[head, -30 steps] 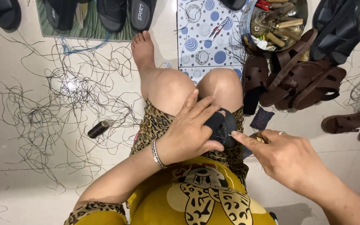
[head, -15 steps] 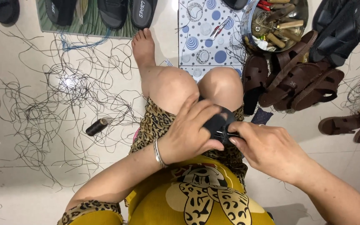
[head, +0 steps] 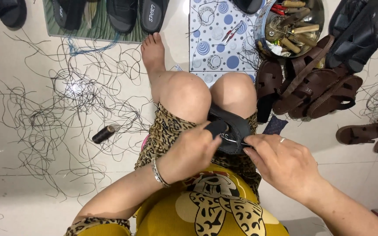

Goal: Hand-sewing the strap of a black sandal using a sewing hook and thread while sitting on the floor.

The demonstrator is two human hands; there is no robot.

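Observation:
A black sandal [head: 232,126] lies across my lap, just below my bent knees. My left hand [head: 189,150] grips its near left edge, thumb over the strap; a bracelet circles that wrist. My right hand [head: 285,161] pinches at the sandal's right edge, where a thin metal needle shows between the fingertips and the sole. A ring sits on one finger of the right hand. Most of the sole is hidden under both hands.
Loose black thread [head: 66,100] sprawls over the pale floor at left, with a dark thread spool [head: 103,134] beside it. A round tin of tools [head: 292,26] stands at top right next to brown sandals [head: 316,87]. Black sandals [head: 123,15] rest on a mat up top.
My right hand has closed in on the sandal's right edge. My left hand has shifted lower, uncovering more of the sandal's upper side.

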